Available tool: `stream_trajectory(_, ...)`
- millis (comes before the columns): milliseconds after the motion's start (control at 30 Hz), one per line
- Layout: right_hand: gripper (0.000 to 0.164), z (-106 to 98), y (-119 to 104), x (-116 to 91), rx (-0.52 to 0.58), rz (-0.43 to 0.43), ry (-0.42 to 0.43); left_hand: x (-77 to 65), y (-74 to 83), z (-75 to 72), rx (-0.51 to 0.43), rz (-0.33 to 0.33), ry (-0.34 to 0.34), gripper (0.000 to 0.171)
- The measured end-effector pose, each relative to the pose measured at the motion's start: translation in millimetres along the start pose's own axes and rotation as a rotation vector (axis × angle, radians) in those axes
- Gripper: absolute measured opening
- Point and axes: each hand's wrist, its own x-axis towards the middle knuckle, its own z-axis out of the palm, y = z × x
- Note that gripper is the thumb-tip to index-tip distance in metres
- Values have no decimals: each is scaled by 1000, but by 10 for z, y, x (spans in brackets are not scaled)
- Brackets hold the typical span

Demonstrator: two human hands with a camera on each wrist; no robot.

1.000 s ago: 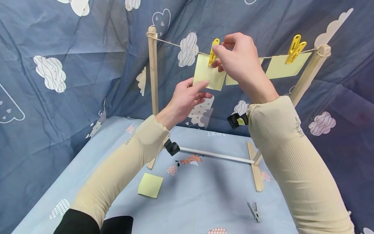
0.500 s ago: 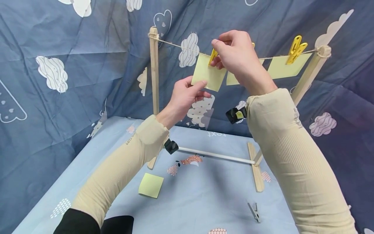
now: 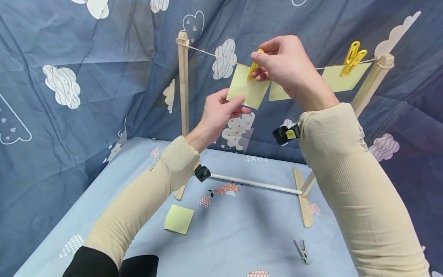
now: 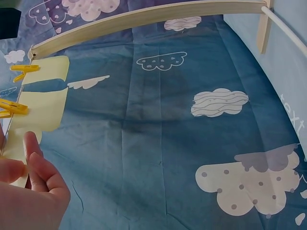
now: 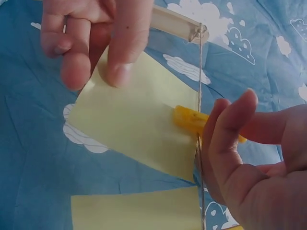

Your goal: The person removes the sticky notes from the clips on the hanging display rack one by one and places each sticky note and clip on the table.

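Observation:
In the head view my left hand [image 3: 221, 113] pinches the lower left part of a pale yellow paper note [image 3: 247, 90], thumb in front. The note's top edge meets a thin string [image 3: 207, 52]. My right hand [image 3: 287, 65] pinches a yellow clothespin [image 3: 253, 71] between thumb and fingers. In the right wrist view the clothespin [image 5: 188, 119] overlaps the note [image 5: 134, 108] at the string, its handle end partly hidden by the fingers. Two more notes hang further right; the left wrist view shows a yellow clothespin [image 4: 13, 108] on the middle note [image 4: 45, 110] and another clothespin [image 4: 25, 68] beyond it.
Wooden posts [image 3: 183, 88] hold the string at both ends, joined low down by a white rod [image 3: 256, 182]. On the light blue cloth lie a loose yellow note [image 3: 179, 219] and a grey clothespin [image 3: 301, 252]. A dark blue patterned curtain [image 3: 104, 77] hangs behind.
My right hand has shifted slightly up, then right, and the pinched clothespin leans further right. The note hangs slightly more tilted. My left hand stays nearly in place.

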Motion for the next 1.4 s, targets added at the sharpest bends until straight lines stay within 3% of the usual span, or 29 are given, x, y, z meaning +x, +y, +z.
stream_trajectory(233, 47, -30, 8, -21, 12, -28, 0, -2, 2, -11, 16, -5, 1, 27)
stream_trajectory(433, 42, -36, 22, -48, -44, -64, 33, -6, 5, -13, 13, -10, -5, 28)
stream_trajectory(967, 35, 16, 23, -62, -155, -113, 183, -25, 11, -2, 8, -18, -1, 25)
stream_trajectory(1400, 29, 22, 23, -95, -221, -247, 320, -29, -3, 5, 5, -15, 9, 24)
